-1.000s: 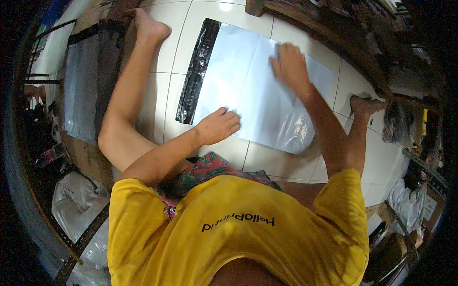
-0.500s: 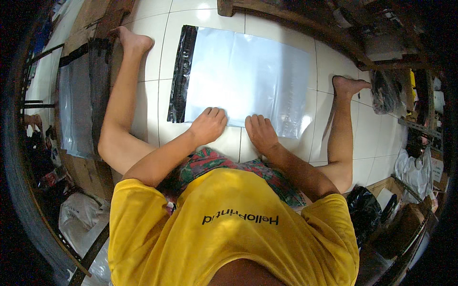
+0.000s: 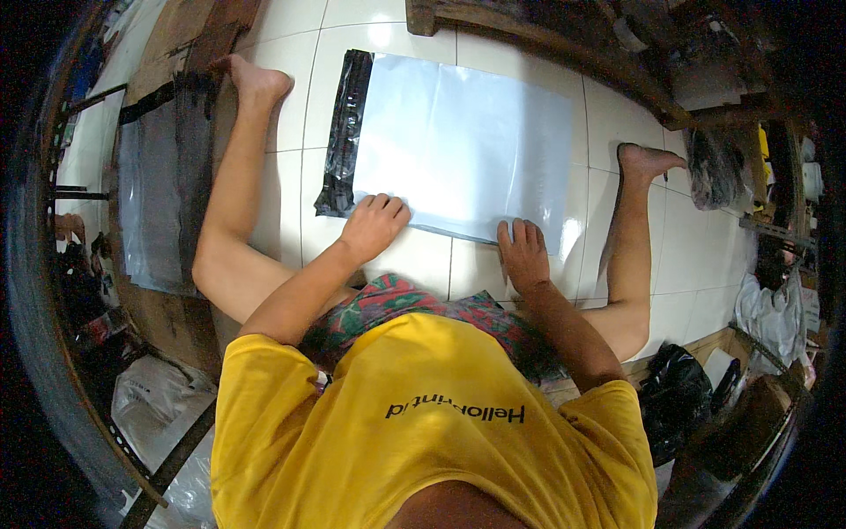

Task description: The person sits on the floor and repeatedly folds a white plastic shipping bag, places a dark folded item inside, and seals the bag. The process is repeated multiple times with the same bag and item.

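Observation:
A large pale plastic mailing bag (image 3: 467, 141) with a black strip (image 3: 345, 132) down its left end lies flat on the tiled floor between my legs. At the near edge, close to the black strip, the fingers of my left hand (image 3: 377, 225) are curled over the plastic. Further right along that edge, my right hand (image 3: 526, 254) holds it with bent fingers, the thumb partly hidden. Between the hands, the near edge shows a thin bluish rim, slightly raised or folded.
To the left, a stack of greyish plastic bags (image 3: 163, 194) rests on cardboard. A wooden frame (image 3: 546, 57) crosses the far side. On the right are a black plastic bag (image 3: 677, 392), a white plastic bag (image 3: 762, 309) and a clear-wrapped dark bundle (image 3: 716, 167).
My right hand has slid rightward along the near edge, widening the gap between my hands. My left hand has moved slightly left and away, and the bag's near edge lies a little farther from me.

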Tool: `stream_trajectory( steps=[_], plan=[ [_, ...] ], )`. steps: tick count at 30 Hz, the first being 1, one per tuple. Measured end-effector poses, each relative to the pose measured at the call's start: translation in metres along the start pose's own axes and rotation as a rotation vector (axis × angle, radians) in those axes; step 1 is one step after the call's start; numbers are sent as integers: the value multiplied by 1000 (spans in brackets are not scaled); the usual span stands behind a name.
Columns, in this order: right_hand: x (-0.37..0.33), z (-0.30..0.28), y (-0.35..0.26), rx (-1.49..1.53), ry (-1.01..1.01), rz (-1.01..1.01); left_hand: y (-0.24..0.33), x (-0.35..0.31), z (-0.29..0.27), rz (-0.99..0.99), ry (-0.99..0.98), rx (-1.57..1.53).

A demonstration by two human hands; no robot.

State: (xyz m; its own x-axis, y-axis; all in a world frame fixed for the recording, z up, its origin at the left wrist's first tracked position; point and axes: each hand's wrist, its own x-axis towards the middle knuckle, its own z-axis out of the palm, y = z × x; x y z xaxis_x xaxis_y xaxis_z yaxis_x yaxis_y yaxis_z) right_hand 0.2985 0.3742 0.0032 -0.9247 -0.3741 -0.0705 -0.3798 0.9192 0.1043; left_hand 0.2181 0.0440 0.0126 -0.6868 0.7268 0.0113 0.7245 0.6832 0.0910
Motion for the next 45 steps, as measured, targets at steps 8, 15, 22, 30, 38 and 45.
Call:
stream_trajectory(
  steps=[8, 15, 22, 30, 38, 45],
  plan=[
    [-9, 8, 29, 143, -26, 10, -27, -18, -14, -107, -27, 173],
    [-18, 1, 49, 271, -17, 56, -49, -34, -19, -200, -151, 55],
    [-26, 7, 63, 259, 79, 7, -61, -38, -25, -97, -83, 130],
    [-14, -12, 103, 473, -88, 115, -87, -28, -45, -307, -187, -212],
    [22, 4, 140, 944, -232, 559, -109, -31, -16, -727, -7, -829],
    [21, -39, 85, 265, 190, -67, -102, -24, 5, -862, -19, -602]
  ],
)
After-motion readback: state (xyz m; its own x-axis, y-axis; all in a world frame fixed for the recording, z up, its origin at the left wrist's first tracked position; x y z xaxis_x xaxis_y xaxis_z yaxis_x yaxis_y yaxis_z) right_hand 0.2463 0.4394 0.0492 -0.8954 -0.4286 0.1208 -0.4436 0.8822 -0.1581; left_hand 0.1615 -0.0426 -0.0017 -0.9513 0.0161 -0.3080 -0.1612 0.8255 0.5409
